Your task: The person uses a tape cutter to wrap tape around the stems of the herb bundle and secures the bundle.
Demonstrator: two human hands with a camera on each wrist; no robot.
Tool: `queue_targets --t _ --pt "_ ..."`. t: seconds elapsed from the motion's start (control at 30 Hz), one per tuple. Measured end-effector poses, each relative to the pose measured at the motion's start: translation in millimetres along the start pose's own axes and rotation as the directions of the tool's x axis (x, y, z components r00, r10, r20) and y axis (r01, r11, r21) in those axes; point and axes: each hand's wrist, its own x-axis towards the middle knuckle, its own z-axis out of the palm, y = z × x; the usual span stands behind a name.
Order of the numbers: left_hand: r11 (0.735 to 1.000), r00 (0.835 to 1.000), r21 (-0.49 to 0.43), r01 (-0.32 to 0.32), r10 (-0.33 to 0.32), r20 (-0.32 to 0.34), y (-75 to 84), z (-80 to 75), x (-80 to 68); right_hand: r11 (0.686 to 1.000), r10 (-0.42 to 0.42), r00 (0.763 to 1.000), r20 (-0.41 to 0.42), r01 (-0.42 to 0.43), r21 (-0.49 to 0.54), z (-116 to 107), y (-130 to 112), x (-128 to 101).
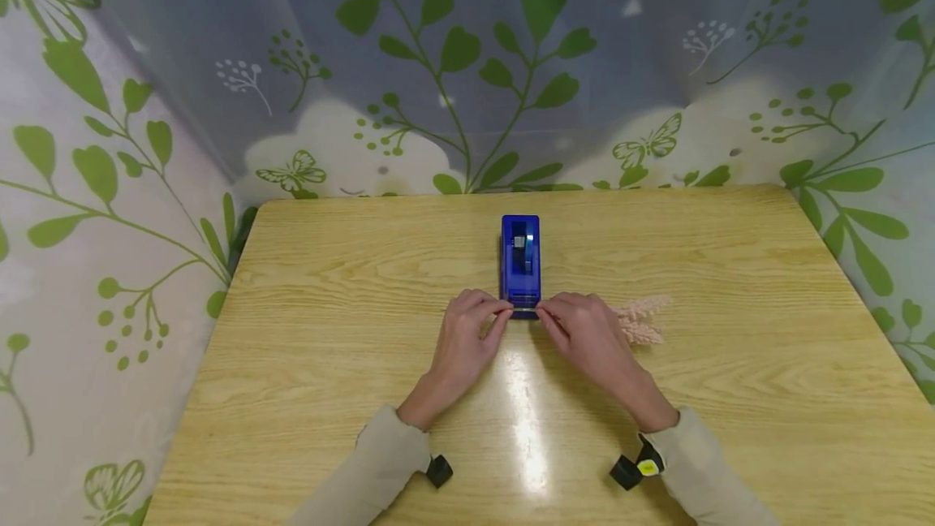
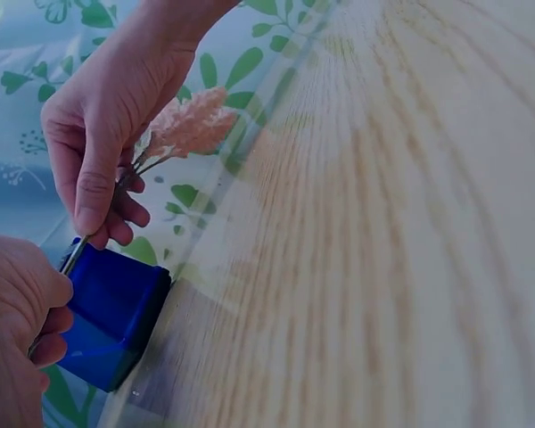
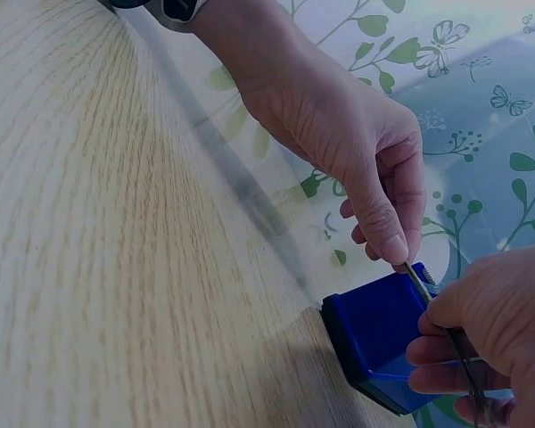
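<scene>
Both hands, left [image 1: 467,329] and right [image 1: 584,331], are pinched on a stem [image 3: 419,283] held crosswise at the dispenser's [image 1: 520,266] near end.

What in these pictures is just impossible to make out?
- Tape strip: head view, too small between the left hand and right hand at the dispenser.
- Dried flower: head view, stems hidden behind the right hand.
- Dispenser's far end: wrist views, cut off by the frame edge.
- What the thin rod is: right wrist view, partly covered by fingers.
</scene>
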Motion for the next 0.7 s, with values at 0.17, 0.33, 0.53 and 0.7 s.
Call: queue_targets --t 0.17,0.33,0.53,0.7 --pt "1.0 1.0 -0.003 0.004 -0.004 0.008 -0.5 -0.6 0.0 1.0 0.001 1.0 -0.014 -0.001 -0.016 0.9 0.0 -0.3" --pt "1.0 1.0 -0.006 0.001 -0.001 0.005 -0.1 -0.9 0.3 1.0 0.003 1.0 -0.029 -0.004 -0.011 1.9 0.7 -1.0" --pt "1.0 1.0 -0.021 0.018 -0.018 0.017 2.0 -2.0 0.1 1.0 -0.018 0.998 -0.062 0.017 -0.02 3.2 0.4 -1.1" --pt "0.998 0.998 -0.03 0.053 -0.052 0.035 4.0 -2.8 0.0 1.0 -0.014 0.997 -0.07 0.012 -0.02 3.9 0.1 -0.8"
